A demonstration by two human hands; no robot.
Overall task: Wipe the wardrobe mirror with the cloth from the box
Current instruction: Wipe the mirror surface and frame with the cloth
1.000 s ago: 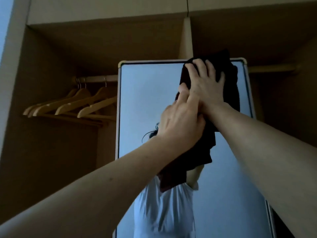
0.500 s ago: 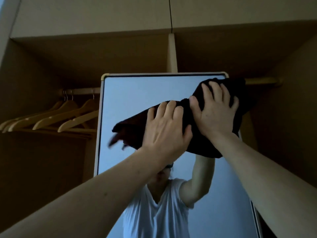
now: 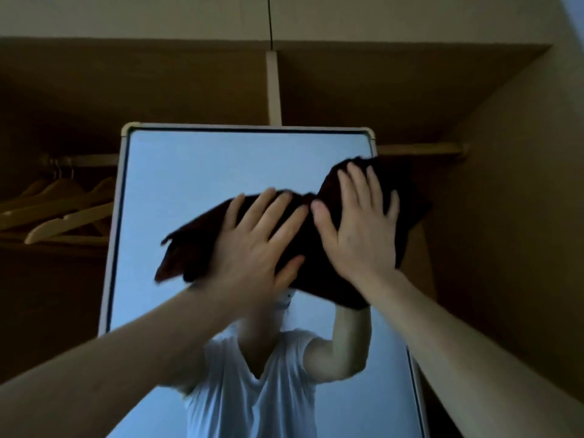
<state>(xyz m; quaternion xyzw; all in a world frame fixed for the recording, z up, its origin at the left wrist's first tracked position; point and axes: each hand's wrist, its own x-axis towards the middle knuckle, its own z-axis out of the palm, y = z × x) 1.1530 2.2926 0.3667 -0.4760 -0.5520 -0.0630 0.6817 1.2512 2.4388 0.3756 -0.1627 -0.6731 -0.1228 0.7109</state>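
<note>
At the left edge of the frame, pale wooden hangers [image 3: 63,216] are hanging in a row from a rail [image 3: 91,159] inside the dim wardrobe [image 3: 505,216]. Just right of them the mirror [image 3: 221,165] is standing upright in its white frame, filling the middle of the frame and reflecting a person in a white T-shirt [image 3: 252,393] low down. The left hand [image 3: 256,248] is reaching up from the lower left and pressing flat on the dark cloth [image 3: 311,245] at centre frame, fingers straight and spread, thumb out to the side. The cloth is lying bunched against the glass in the upper half of the mirror, stretching from a blurred loose tail at centre left across to the mirror's right edge, which it is overhanging. The right hand [image 3: 363,235] is pressing on it just beside the left one, nearly touching it, palm flat and fingers splayed upward. Neither hand is curling round the fabric. Above the mirror a pale vertical divider [image 3: 273,90] is running up to the wardrobe's top, and at the upper right a second rail [image 3: 420,148] is showing behind the cloth.
</note>
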